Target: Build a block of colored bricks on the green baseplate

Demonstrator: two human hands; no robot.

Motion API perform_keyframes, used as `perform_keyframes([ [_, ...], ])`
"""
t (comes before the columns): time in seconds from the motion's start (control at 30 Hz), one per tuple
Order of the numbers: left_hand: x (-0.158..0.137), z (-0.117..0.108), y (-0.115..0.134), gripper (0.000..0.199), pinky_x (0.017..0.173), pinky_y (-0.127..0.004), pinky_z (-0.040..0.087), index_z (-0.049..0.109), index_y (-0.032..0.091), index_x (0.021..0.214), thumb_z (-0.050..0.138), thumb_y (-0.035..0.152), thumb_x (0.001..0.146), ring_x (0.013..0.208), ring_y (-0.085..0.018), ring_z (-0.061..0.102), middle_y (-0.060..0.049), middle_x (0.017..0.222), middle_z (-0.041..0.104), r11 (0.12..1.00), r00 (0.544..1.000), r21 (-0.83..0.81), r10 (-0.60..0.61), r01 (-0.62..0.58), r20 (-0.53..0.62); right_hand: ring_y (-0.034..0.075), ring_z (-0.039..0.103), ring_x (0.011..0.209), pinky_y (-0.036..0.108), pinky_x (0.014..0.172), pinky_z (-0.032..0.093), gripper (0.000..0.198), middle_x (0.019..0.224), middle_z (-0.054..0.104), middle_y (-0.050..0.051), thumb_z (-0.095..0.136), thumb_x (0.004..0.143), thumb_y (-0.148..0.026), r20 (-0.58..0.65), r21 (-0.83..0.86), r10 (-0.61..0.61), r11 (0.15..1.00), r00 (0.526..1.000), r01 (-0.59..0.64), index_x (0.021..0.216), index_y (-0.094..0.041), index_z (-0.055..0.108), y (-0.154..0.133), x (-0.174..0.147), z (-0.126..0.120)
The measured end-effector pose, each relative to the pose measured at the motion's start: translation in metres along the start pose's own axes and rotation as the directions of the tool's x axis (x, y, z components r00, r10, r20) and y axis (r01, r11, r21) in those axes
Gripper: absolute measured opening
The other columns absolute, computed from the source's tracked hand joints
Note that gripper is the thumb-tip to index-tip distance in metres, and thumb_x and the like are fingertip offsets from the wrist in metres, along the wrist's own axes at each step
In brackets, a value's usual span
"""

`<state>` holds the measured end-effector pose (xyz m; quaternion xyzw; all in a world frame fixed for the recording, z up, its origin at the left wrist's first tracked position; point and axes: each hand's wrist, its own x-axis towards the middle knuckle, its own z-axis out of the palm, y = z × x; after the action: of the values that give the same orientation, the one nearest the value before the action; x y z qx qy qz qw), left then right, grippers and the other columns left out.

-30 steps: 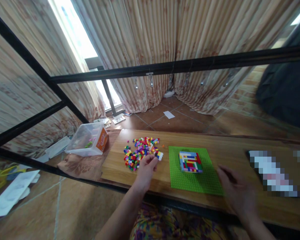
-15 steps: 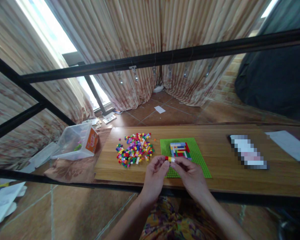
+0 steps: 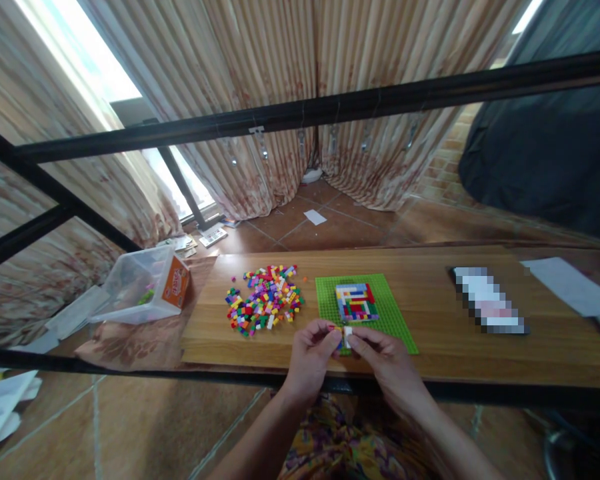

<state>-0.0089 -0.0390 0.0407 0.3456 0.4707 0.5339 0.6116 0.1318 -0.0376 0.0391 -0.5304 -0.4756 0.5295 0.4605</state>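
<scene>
My left hand [image 3: 314, 350] pinches a few small toy bricks [image 3: 338, 339], with red, yellow and blue showing; fingers cover part of them. Between the fingertips of my right hand [image 3: 380, 350] is a white toy brick [image 3: 349, 336]. The two hands are close together over the near edge of a green baseplate [image 3: 397, 320]. Whether the bricks touch each other I cannot tell. Just beyond my fingers, a multicoloured brick structure [image 3: 357, 302], roughly square, is on the baseplate.
Left of the baseplate lies a pile of loose toy bricks [image 3: 267, 300] on the wooden table [image 3: 430, 267]. A clear plastic box [image 3: 140, 287] stands past the table's left end. To the right are a phone [image 3: 490, 300] and white paper [image 3: 575, 283]. A black metal bar [image 3: 290, 119] crosses beyond.
The red, yellow and white bricks, in a row before, are now apart or turned, with blue showing. Both hands have lowered slightly toward me, uncovering more of the structure. The view has shifted slightly.
</scene>
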Motion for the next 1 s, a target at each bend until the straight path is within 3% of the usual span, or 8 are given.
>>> perform_keyframes([
  [0.13, 0.013, -0.015, -0.013, 0.036, 0.055, -0.021, 0.039, 0.062, 0.016, 0.076, 0.075, 0.050, 0.072, 0.056, -0.008, 0.046, 0.004, 0.063, 0.054, 0.996, 0.994, 0.090, 0.024, -0.014, -0.105, 0.023, 0.069, 0.082, 0.035, 0.077, 0.053, 0.040, 0.091, 0.077, 0.008, 0.066, 0.075, -0.051, -0.201, -0.237, -0.091, 0.971, 0.975, 0.042, 0.095, -0.018, 0.077, 0.006, 0.022, -0.030],
  [0.3, 0.028, -0.048, -0.028, 0.027, 0.060, -0.023, 0.041, 0.062, 0.017, 0.076, 0.067, 0.044, 0.078, 0.063, -0.012, 0.050, 0.002, 0.066, 0.056, 0.924, 0.962, 0.355, 0.213, -0.141, -0.172, 0.024, 0.070, 0.082, 0.035, 0.076, 0.052, 0.036, 0.088, 0.077, 0.008, 0.057, 0.082, -0.041, -0.189, -0.609, -0.262, 0.787, 0.947, 0.096, 0.106, -0.019, 0.073, 0.007, 0.054, -0.056],
  [0.47, 0.027, -0.063, -0.025, 0.017, 0.071, -0.025, 0.045, 0.064, 0.019, 0.083, 0.057, 0.035, 0.086, 0.073, -0.015, 0.056, 0.000, 0.076, 0.061, 0.784, 0.942, 0.577, 0.328, -0.229, -0.072, 0.022, 0.069, 0.076, 0.033, 0.069, 0.046, 0.025, 0.087, 0.076, 0.007, 0.053, 0.086, -0.035, -0.151, -0.834, -0.256, 0.552, 0.955, 0.016, 0.096, -0.022, 0.072, 0.001, 0.072, -0.045],
  [0.67, 0.027, -0.065, -0.024, 0.015, 0.073, -0.027, 0.046, 0.064, 0.019, 0.087, 0.056, 0.031, 0.088, 0.075, -0.016, 0.059, -0.002, 0.080, 0.065, 0.744, 0.947, 0.626, 0.320, -0.232, -0.030, 0.022, 0.067, 0.073, 0.032, 0.061, 0.039, 0.022, 0.087, 0.075, 0.008, 0.051, 0.088, -0.031, -0.128, -0.934, -0.248, 0.356, 0.960, -0.032, 0.087, -0.022, 0.071, -0.003, 0.081, -0.031],
  [0.8, 0.027, -0.068, -0.028, 0.014, 0.072, -0.027, 0.046, 0.064, 0.019, 0.087, 0.056, 0.031, 0.089, 0.074, -0.016, 0.058, -0.002, 0.079, 0.064, 0.733, 0.947, 0.636, 0.321, -0.243, -0.008, 0.024, 0.066, 0.075, 0.033, 0.060, 0.038, 0.025, 0.088, 0.074, 0.010, 0.047, 0.089, -0.029, -0.136, -0.948, -0.232, 0.313, 0.963, -0.058, 0.085, -0.021, 0.071, -0.004, 0.080, -0.028],
  [1.0, 0.026, -0.070, -0.029, 0.015, 0.069, -0.026, 0.044, 0.063, 0.019, 0.087, 0.056, 0.031, 0.091, 0.071, -0.015, 0.057, -0.001, 0.077, 0.063, 0.707, 0.944, 0.658, 0.329, -0.261, 0.022, 0.022, 0.065, 0.079, 0.032, 0.065, 0.040, 0.026, 0.094, 0.073, 0.009, 0.046, 0.091, -0.033, -0.156, -0.914, -0.264, 0.403, 0.952, -0.038, 0.091, -0.021, 0.069, 0.006, 0.081, -0.030],
])
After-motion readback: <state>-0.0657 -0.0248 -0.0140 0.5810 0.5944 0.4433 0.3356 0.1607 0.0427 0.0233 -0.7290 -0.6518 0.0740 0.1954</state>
